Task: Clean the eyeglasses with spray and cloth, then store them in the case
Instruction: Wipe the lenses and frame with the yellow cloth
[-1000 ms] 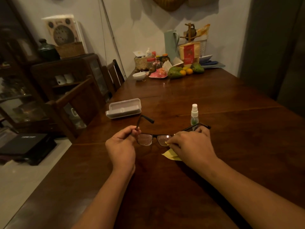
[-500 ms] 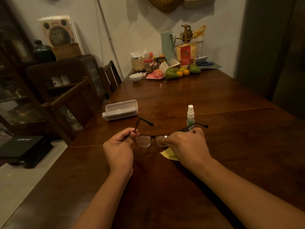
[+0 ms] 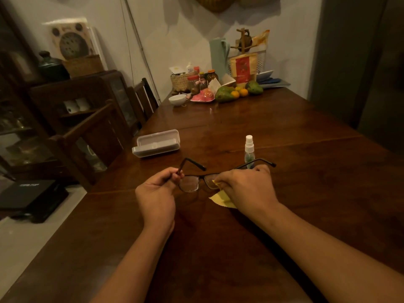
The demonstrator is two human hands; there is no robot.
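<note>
Dark-framed eyeglasses (image 3: 192, 182) hang above the wooden table (image 3: 284, 136) with both temples unfolded. My left hand (image 3: 158, 193) pinches the frame at its left hinge. My right hand (image 3: 247, 186) presses a yellow cloth (image 3: 220, 199) against the right lens, which is mostly hidden by fingers and cloth. A small spray bottle (image 3: 249, 149) with a white nozzle stands upright just beyond my right hand. A grey glasses case (image 3: 156, 143) lies closed on the table, farther away and to the left.
At the far end of the table stand a white bowl (image 3: 177, 99), a pink dish, fruit (image 3: 225, 94), jars, a small basket and a green jug. Wooden chairs (image 3: 91, 136) and a dark cabinet line the left side.
Both hands and the glasses stay at about the same spot over the table. My right hand's fingers have shifted slightly on the right lens with the cloth.
</note>
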